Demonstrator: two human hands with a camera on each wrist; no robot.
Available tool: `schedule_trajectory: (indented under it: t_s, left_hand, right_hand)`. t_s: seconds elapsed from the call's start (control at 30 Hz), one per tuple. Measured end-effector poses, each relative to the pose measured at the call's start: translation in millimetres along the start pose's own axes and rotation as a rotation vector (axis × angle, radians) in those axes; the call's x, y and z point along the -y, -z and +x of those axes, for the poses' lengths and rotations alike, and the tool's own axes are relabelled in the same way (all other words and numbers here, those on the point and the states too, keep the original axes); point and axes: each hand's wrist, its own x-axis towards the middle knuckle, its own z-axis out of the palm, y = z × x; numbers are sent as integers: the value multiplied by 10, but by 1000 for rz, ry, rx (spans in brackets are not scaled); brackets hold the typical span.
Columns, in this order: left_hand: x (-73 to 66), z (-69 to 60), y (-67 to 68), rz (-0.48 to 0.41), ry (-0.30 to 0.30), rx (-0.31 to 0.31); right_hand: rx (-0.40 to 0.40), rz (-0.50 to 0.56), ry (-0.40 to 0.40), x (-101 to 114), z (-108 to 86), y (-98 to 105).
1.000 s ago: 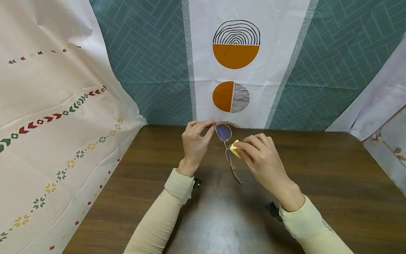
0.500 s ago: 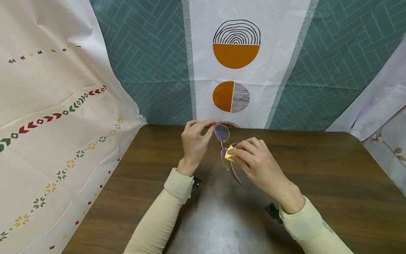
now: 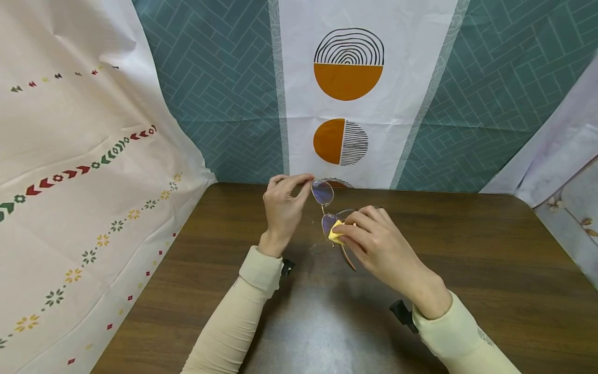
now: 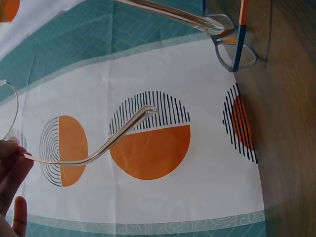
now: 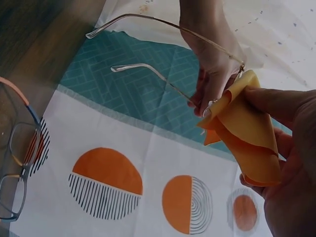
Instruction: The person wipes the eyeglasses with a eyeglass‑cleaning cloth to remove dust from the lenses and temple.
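Note:
My left hand (image 3: 282,210) pinches a pair of thin gold-framed eyeglasses (image 3: 322,192) at one end, and they hang tilted above the table. In the right wrist view their two temples point away with clear tips. A folded yellow cloth (image 3: 335,234) is held between the thumb and fingers of my right hand (image 3: 380,249). The cloth lies over the lower lens, hiding part of it; in the right wrist view this cloth (image 5: 252,128) covers most of the front.
A second pair of eyeglasses (image 4: 240,44), blue-grey with orange-brown temples, rests on the wooden table (image 3: 224,270) beyond and below my right hand. A patterned teal and white cloth (image 3: 233,104) hangs behind the table; a cream cloth (image 3: 93,156) hangs at left.
My right hand has moved left with the yellow cloth, over the lower lens. My left hand and the gold-framed eyeglasses have shifted slightly left. The second pair stays put.

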Motion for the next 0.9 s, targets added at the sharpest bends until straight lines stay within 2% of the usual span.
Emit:
schedule_trajectory:
  t_s: [0.23, 0.5, 0.6, 0.7, 0.8, 0.9]
  left_hand:
    - [23, 24, 31, 23, 49, -35]
    - [35, 42, 41, 21, 81, -31]
    - [42, 44, 46, 28, 112, -9]
    - [52, 42, 48, 43, 146, 17]
    - [60, 41, 49, 60, 164, 29]
    - [64, 43, 53, 68, 169, 30]
  right_hand:
    - [14, -8, 4, -10, 6, 0]
    - [7, -9, -23, -58, -12, 24]
    - [-35, -2, -91, -105, -31, 44]
    - [-69, 4, -191, -153, -50, 67]
    - [-84, 10, -290, -194, -57, 78]
    - [-89, 7, -355, -223, -53, 74]
